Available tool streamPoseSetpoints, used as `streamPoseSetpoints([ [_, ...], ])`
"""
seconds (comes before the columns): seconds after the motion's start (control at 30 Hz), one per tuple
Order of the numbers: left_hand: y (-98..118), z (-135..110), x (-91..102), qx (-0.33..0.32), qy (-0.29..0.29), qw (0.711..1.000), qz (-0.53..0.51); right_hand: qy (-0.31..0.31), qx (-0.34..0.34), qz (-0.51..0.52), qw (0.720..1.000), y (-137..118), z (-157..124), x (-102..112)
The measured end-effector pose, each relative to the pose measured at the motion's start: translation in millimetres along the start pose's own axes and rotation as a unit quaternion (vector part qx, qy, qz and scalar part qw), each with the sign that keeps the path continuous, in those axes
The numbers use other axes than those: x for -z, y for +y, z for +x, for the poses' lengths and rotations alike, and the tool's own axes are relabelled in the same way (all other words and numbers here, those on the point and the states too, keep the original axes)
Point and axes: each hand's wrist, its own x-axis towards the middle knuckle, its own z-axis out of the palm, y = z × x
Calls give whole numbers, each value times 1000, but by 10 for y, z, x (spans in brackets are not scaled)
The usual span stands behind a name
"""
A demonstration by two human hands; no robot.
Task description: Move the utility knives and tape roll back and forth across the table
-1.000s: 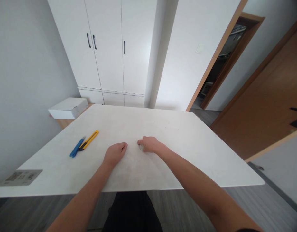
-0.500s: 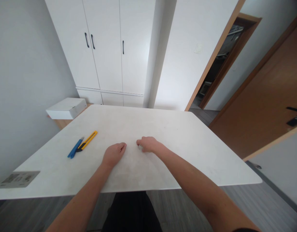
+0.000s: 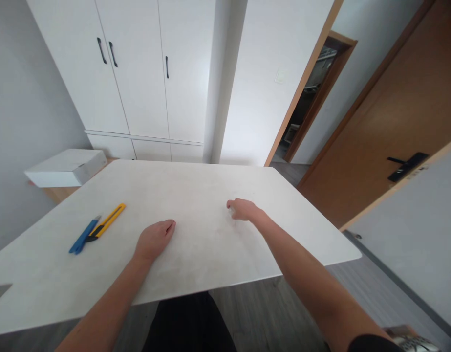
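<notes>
My left hand point(image 3: 154, 239) lies flat on the white table point(image 3: 196, 195), fingers stretched out and together, holding nothing. My right hand point(image 3: 242, 209) rests further out on the table, its fingers curled around a small pale thing that I cannot make out. A blue utility knife point(image 3: 83, 235) and a yellow utility knife point(image 3: 107, 222) lie side by side to the left of my left hand, about a forearm's length away.
A white box point(image 3: 66, 167) sits on a low wooden stand beyond the table's far left corner. White wardrobe doors point(image 3: 137, 73) stand behind the table. A brown door point(image 3: 386, 127) and an open doorway are at the right.
The view has swung to the right. My right hand has slid away from my left hand, to the right and a little further out. My left hand has stayed flat.
</notes>
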Motion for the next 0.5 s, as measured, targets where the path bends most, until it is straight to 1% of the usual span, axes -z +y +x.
streamPoseSetpoints([
  [0.1, 8, 8, -4, 5, 0, 1000, 5, -5, -120, 14, 993, 645, -133, 16],
  [0.17, 14, 10, -2, 10, -5, 1000, 8, -8, -164, 19, 986, 955, -214, 5],
  [0.2, 16, 10, -1, 12, -7, 1000, 10, -10, -176, 23, 984, 1063, -246, -12],
  [0.3, 20, 7, 1, 13, -7, 1000, 16, -24, -200, 48, 978, 1232, -301, -97],
  [0.4, 16, 3, -2, 9, -4, 1000, 9, -40, -206, 85, 974, 1265, -304, -190],
  [0.5, 5, 3, -12, 7, 0, 1000, 1, -46, -209, 114, 970, 1264, -292, -234],
])
